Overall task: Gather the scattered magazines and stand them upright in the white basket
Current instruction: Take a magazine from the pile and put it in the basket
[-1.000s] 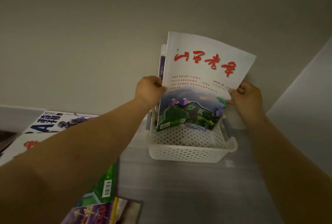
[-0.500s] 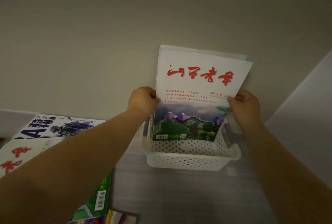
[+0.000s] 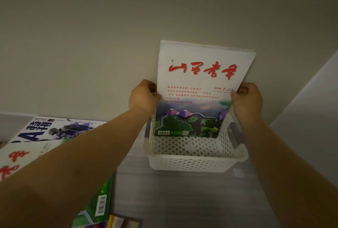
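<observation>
Here your left hand (image 3: 144, 96) pinches the left edge of the white magazine (image 3: 201, 81) and your right hand (image 3: 247, 100) clamps its right edge, midway up. The magazine stands upright between them, its bottom edge inside the white basket (image 3: 193, 162) at the table's far edge. More magazines (image 3: 54, 129) lie flat toward the table's left edge.

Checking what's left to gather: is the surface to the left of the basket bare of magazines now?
No, several magazines lie flat left of the white basket, partly under the left forearm.
</observation>
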